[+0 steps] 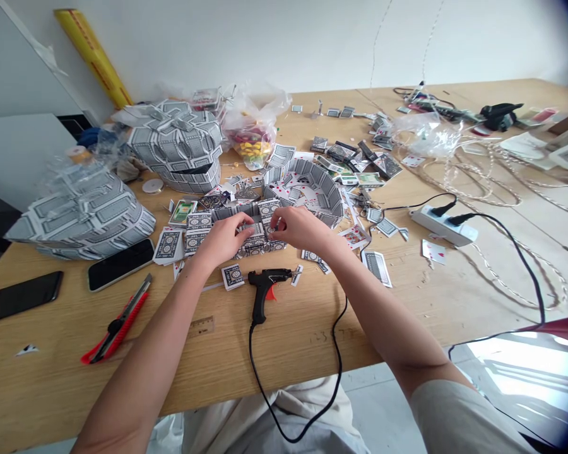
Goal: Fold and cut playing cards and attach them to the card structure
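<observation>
My left hand (227, 238) has its fingers bent over the front wall of a small structure made of folded playing cards (199, 230), with patterned backs facing out. On the same structure, farther right, my right hand (299, 227) pinches at the wall with thumb and fingers; the exact spot is partly hidden. Directly behind stands a many-sided card tray (329, 189) with loose cards inside. A black glue gun (261, 295) with a red trigger lies in front of my hands. Beside it rests a folded card (232, 276).
Two large woven card pieces (175, 142) stand at the left. Nearer are phones (121, 263) and a red utility knife (118, 325). Card boxes (385, 162) lie behind. A white power strip (443, 226) with black cords and coiled rope (483, 180) occupies the right.
</observation>
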The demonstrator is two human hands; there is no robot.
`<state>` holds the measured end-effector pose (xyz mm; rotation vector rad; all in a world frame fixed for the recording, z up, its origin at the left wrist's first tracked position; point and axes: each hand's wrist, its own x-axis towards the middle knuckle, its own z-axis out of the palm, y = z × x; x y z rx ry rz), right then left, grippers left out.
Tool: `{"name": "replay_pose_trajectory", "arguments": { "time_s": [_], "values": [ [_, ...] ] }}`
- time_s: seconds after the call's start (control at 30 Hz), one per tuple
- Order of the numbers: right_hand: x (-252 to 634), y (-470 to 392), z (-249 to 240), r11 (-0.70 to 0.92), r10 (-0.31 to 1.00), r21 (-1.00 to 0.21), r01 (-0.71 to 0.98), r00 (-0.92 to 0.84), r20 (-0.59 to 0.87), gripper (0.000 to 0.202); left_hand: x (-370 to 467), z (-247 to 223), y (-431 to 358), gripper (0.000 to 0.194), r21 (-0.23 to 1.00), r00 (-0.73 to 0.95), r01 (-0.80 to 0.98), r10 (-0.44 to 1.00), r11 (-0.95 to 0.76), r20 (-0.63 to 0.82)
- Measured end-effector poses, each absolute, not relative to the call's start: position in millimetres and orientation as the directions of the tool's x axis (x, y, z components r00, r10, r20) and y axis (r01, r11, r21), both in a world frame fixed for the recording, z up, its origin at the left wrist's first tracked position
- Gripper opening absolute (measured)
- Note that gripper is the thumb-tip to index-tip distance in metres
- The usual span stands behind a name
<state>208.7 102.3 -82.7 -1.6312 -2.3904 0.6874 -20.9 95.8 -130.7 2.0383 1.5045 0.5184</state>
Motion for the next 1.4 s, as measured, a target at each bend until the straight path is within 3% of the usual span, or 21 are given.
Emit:
{"name": "replay_pose_trajectory", "arguments": {
  "time_s": [0.73, 0.9, 1.4],
  "values": [
    [209, 101, -84, 0.297, 0.92, -0.458, 0.838, -0.379, -0.097, 0.012, -19, -134, 95, 0.029, 0.641, 0.27, 0.735, 0.963, -0.22, 0.021],
    [209, 102, -82, 0.304, 0.926, -0.477, 0.824, -0.373, -0.055, 0.007, -21, -130, 96, 0.025, 0.666, 0.277, 0.711, 0.96, -0.226, 0.03],
    [209, 103, -81, 0.347, 0.932, -0.513, 0.785, -0.35, 0.094, 0.018, -24, -121, 96, 0.026, 0.72, 0.279, 0.657, 0.959, -0.222, 0.041]
  ]
}}
